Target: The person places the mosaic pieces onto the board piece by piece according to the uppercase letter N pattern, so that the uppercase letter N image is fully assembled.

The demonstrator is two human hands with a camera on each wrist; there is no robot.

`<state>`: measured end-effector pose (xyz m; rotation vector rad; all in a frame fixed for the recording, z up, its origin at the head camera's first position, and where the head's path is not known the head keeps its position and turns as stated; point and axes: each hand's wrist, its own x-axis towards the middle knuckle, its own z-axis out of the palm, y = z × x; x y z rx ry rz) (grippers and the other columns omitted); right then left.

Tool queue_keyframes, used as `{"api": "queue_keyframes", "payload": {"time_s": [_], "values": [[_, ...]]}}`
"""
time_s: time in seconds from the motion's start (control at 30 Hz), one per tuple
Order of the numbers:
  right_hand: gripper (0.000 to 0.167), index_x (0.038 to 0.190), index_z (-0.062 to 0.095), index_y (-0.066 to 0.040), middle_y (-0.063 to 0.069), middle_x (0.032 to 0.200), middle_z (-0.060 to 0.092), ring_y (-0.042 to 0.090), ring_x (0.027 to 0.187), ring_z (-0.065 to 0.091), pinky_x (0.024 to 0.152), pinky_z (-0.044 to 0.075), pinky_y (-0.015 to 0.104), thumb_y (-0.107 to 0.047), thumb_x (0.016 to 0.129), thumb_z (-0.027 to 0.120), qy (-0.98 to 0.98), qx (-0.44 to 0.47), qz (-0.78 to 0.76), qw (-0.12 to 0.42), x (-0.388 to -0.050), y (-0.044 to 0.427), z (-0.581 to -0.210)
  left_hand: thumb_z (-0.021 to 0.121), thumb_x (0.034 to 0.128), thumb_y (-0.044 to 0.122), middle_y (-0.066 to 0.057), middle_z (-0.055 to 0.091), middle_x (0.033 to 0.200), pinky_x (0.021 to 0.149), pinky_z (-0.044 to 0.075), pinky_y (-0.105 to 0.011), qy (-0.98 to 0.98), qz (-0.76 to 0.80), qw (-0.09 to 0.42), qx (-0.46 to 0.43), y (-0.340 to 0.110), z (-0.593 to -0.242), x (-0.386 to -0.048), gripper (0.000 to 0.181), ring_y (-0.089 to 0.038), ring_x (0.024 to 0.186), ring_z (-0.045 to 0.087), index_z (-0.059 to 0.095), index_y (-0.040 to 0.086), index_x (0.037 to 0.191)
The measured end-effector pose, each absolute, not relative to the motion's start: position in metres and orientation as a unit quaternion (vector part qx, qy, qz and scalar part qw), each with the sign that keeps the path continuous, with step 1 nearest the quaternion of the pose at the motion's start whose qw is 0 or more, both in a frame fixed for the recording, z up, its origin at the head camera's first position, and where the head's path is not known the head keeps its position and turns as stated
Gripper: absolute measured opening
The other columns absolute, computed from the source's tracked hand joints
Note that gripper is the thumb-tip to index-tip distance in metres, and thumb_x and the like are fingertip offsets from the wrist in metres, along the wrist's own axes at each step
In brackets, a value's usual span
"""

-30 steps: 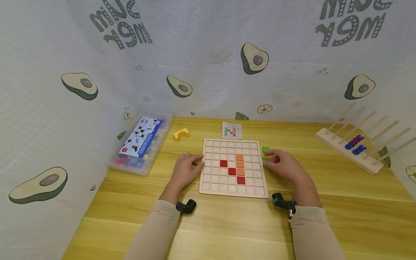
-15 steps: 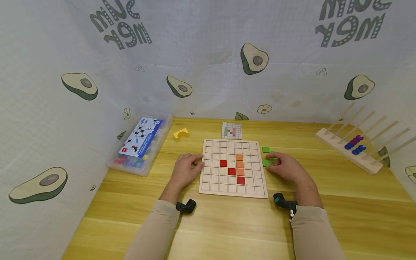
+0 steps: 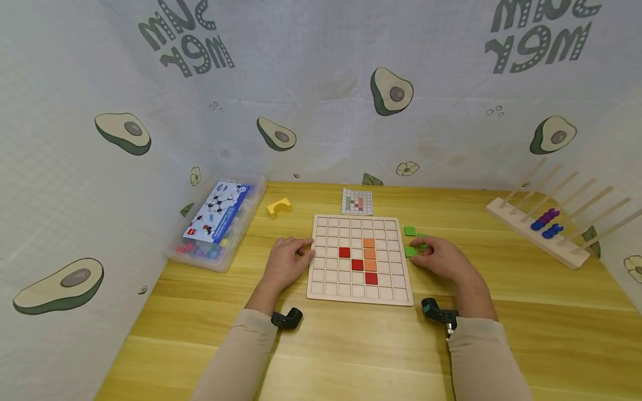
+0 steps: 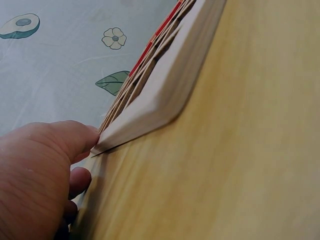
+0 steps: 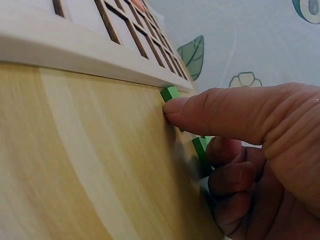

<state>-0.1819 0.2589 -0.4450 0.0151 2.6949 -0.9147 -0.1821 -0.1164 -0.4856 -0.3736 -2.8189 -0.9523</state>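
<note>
A square wooden grid board (image 3: 360,299) lies flat, holding three red tiles (image 3: 357,265) on a diagonal and a column of three orange tiles (image 3: 369,253). The left hand (image 3: 288,262) touches the board's left edge with thumb and index fingertips; the left wrist view has the thumb against the board's side (image 4: 165,107). Right of the board, the right hand (image 3: 443,259) has thumb and index finger about a green tile (image 3: 410,252), the thumb against it in the right wrist view. One green tile (image 3: 409,231) lies behind; another (image 3: 423,239) is partly hidden by the fingers.
A small printed grid card (image 3: 357,201) lies behind the board. A yellow arch block (image 3: 279,207) and a clear plastic case (image 3: 215,223) of coloured parts are at left. At far right stands a wooden peg rack (image 3: 536,234) with purple and blue beads. A printed cloth hangs behind.
Since a second ago, my right hand has shifted slightly right, uncovering more of the green tiles. It has stayed nearly still over the last half second. The left hand has not moved.
</note>
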Motion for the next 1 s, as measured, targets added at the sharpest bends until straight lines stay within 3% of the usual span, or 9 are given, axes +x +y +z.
{"api": "queue_keyframes", "payload": {"time_s": [0.67, 1.0], "values": [[0.038, 0.122, 0.064, 0.000, 0.006, 0.088, 0.056, 0.020, 0.078, 0.050, 0.070, 0.038, 0.032, -0.028, 0.096, 0.069, 0.944, -0.002, -0.301, 0.133, -0.180, 0.260, -0.444, 0.069, 0.0976, 0.032, 0.001, 0.067, 0.090, 0.081, 0.041, -0.034, -0.938, -0.319, 0.064, -0.121, -0.116, -0.485, -0.180, 0.033, -0.019, 0.086, 0.050, 0.074, 0.017, 0.127], [0.040, 0.125, 0.063, -0.004, 0.007, 0.088, 0.055, 0.021, 0.076, 0.049, 0.066, 0.038, 0.033, -0.031, 0.096, 0.070, 0.945, 0.000, -0.307, 0.115, -0.177, 0.256, -0.435, 0.069, 0.0976, 0.033, 0.001, 0.067, 0.090, 0.081, 0.041, -0.034, -0.938, -0.318, 0.064, -0.119, -0.116, -0.485, -0.181, 0.034, -0.019, 0.087, 0.051, 0.073, 0.018, 0.127]]}}
